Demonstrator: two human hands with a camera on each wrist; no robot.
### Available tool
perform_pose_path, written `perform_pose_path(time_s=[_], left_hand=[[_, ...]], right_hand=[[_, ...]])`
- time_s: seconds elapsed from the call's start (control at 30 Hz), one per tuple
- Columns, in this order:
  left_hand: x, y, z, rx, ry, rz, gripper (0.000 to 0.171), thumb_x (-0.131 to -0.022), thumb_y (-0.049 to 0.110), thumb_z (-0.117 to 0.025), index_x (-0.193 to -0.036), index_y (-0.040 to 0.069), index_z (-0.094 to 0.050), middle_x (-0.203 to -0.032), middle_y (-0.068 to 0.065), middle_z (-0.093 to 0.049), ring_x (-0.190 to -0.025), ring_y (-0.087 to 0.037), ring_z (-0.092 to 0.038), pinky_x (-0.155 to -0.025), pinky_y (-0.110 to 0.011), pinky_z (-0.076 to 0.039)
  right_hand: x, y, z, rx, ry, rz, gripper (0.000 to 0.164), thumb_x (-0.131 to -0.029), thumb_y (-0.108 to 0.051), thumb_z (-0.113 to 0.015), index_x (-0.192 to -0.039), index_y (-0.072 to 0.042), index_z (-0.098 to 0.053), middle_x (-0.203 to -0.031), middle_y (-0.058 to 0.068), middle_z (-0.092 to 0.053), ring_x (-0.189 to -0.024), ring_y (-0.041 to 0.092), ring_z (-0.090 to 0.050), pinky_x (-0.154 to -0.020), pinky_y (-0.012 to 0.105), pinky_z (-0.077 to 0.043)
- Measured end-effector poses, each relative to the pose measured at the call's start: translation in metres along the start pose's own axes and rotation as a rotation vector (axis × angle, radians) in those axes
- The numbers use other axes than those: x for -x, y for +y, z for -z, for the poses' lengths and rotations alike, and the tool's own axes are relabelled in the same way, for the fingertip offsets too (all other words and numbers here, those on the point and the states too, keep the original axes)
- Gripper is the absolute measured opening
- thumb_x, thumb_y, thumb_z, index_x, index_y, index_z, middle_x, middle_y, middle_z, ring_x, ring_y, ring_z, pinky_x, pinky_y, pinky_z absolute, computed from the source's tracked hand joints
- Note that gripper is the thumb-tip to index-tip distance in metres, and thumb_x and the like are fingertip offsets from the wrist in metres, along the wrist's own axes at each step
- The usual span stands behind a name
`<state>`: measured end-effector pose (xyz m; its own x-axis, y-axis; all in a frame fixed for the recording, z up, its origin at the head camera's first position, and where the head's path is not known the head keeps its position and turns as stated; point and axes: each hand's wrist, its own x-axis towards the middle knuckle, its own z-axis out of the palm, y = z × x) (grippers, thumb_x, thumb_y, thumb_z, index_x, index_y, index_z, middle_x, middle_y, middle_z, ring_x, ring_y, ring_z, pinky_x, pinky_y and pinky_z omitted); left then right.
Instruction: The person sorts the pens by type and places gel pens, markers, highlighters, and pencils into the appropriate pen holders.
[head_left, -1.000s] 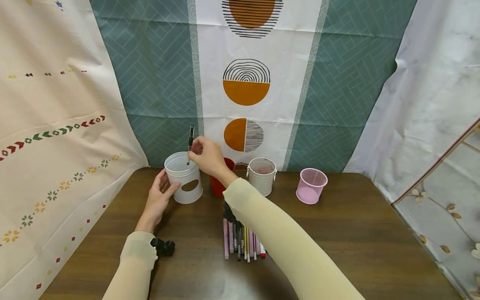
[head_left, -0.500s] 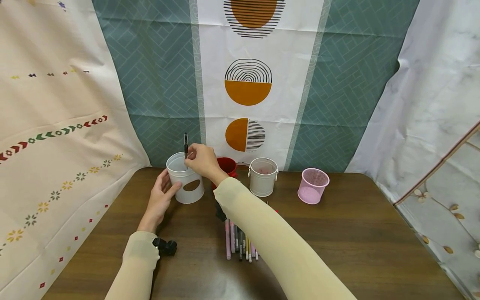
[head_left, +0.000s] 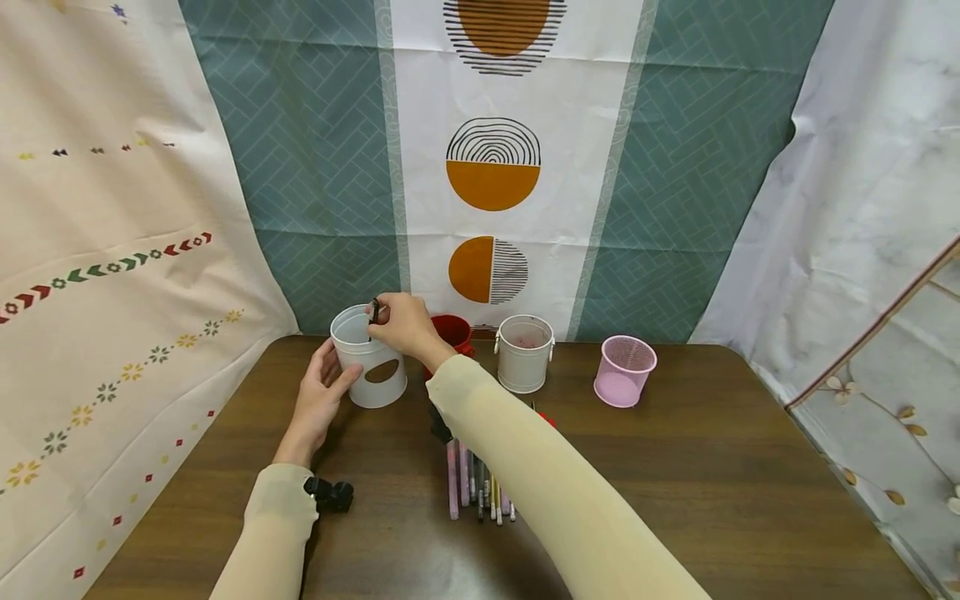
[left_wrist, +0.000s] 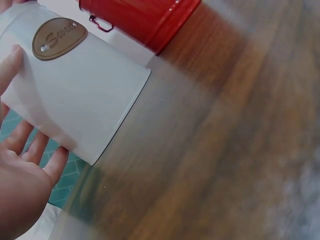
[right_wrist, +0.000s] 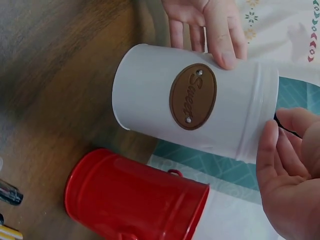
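Right hand [head_left: 402, 323] pinching a pen [head_left: 375, 308] inside the can [head_left: 366, 354]'s mouth
Left hand [head_left: 321, 400] wraps the can's side. Red pot [head_left: 452, 329] sits just right of the can, partly behind the right arm; white pot [head_left: 522, 367] and pink cup [head_left: 624, 379] farther right. Sleeve [head_left: 540, 450] covers some loose pens [head_left: 473, 479] on the can's near right. Pen's way lower than half a second ago.

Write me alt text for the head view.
The right hand pinches a black pen at the mouth of a white can, which the left hand holds. To its right stand a red bucket, white pail and pink cup.
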<state>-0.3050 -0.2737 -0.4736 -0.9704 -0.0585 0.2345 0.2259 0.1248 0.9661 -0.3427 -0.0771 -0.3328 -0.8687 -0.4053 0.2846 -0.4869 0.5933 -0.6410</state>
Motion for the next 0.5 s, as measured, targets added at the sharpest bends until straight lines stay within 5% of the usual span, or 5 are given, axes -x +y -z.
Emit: perform_pose_path(time_s=[0.17,0.5], left_hand=[[0.000,-0.001,0.000,-0.005,0.004,-0.009,0.081,-0.106,0.025,-0.069,-0.170,0.017,-0.020,-0.172,-0.016,-0.030,-0.158,-0.034,-0.028,-0.129,-0.056,-0.024],[-0.001,-0.001,0.001,0.006,0.017,0.001,0.082,-0.105,0.019,-0.069,-0.171,0.016,-0.020,-0.172,-0.015,-0.030,-0.159,-0.034,-0.027,-0.130,-0.054,-0.022]], right_hand=[[0.002,0.002,0.012,-0.049,-0.021,0.016,0.035,-0.100,-0.015,-0.074,-0.134,-0.007,-0.071,-0.117,0.007,-0.078,-0.106,0.018,-0.072,-0.087,0.023,-0.059],[0.029,0.009,0.067,0.051,0.031,0.133,0.025,-0.100,-0.012,-0.066,-0.124,-0.008,-0.075,-0.113,0.007,-0.078,-0.101,0.021,-0.075,-0.092,0.030,-0.060]])
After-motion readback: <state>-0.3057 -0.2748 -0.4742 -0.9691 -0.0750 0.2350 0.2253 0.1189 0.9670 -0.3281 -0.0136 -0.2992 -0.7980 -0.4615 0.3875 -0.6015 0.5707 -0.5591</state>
